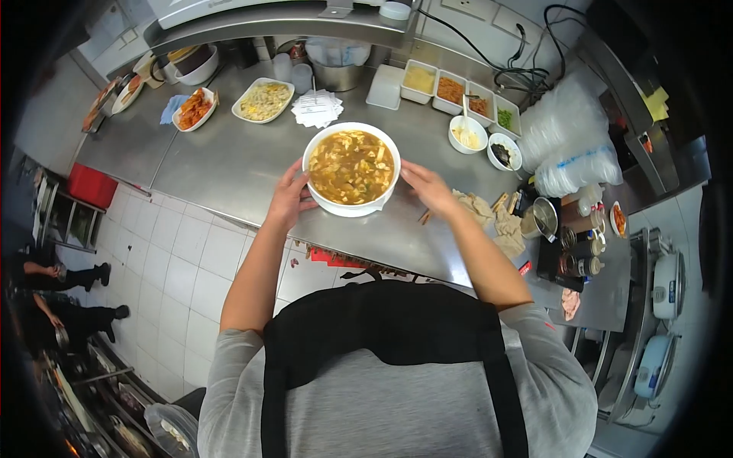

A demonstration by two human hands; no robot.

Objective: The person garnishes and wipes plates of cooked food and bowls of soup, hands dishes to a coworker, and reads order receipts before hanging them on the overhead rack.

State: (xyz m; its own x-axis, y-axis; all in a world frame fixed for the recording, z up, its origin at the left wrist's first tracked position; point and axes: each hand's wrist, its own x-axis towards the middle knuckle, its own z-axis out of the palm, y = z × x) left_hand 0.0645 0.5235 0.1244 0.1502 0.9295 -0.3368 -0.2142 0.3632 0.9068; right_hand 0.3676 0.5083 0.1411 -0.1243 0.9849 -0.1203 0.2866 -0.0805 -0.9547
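Observation:
A large white bowl (313, 143) of thick brown soup with egg strands stands in front of me over the steel counter, with a white dish edge (351, 210) showing under its near side. My left hand (290, 197) grips it from the left, fingers at the side and underneath. On the right, my right hand (427, 187) has its fingertips against the bowl's side, thumb and fingers partly hidden by the hand itself. Beyond the bowl lies a stack of white paper slips (316, 109). Whether the bowl rests on the counter or is slightly raised, I cannot tell.
A fried rice dish (263, 101) and a kimchi dish (195, 109) sit at the back left. Topping tubs (419, 81), small bowls (467, 135) and plastic-wrapped stacks (565, 122) line the right. Crumpled cloths (508, 231) lie near my right forearm. Other people stand far left.

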